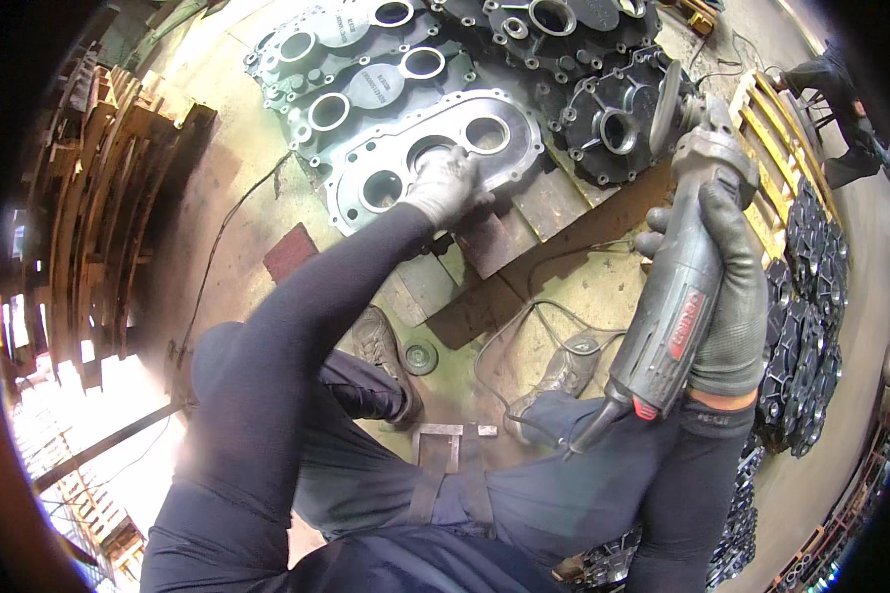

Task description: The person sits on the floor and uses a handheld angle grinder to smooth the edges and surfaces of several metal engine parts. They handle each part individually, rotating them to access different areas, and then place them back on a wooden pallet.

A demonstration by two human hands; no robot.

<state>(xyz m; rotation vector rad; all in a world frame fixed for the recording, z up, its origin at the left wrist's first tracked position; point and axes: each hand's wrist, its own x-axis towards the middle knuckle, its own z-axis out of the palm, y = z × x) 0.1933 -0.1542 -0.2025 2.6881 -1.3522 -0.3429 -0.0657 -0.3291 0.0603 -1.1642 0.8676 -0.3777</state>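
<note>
My left hand [447, 188], in a light glove, is curled at the middle bore of a silver metal housing cover [514, 170]. Its fingertips are partly hidden. The cover is an oblong casting with three round openings and bolt holes along its rim. In my right hand [730, 296], dark-gloved, I hold an angle grinder [677, 287] by its body, fingers wrapped round it. The grinder's head points away from me and its disc [667, 107] is seen nearly edge-on, close to a black casting [608, 128]. Its cord leaves the lower end.
More silver castings [371, 89] and black ones lie beyond the cover. Wooden pallets [99, 198] are stacked at left; a yellowish pallet [776, 148] and piled black castings [806, 326] are at right. A cable [480, 361] loops over the floor by my shoes. Another person [831, 99] stands far right.
</note>
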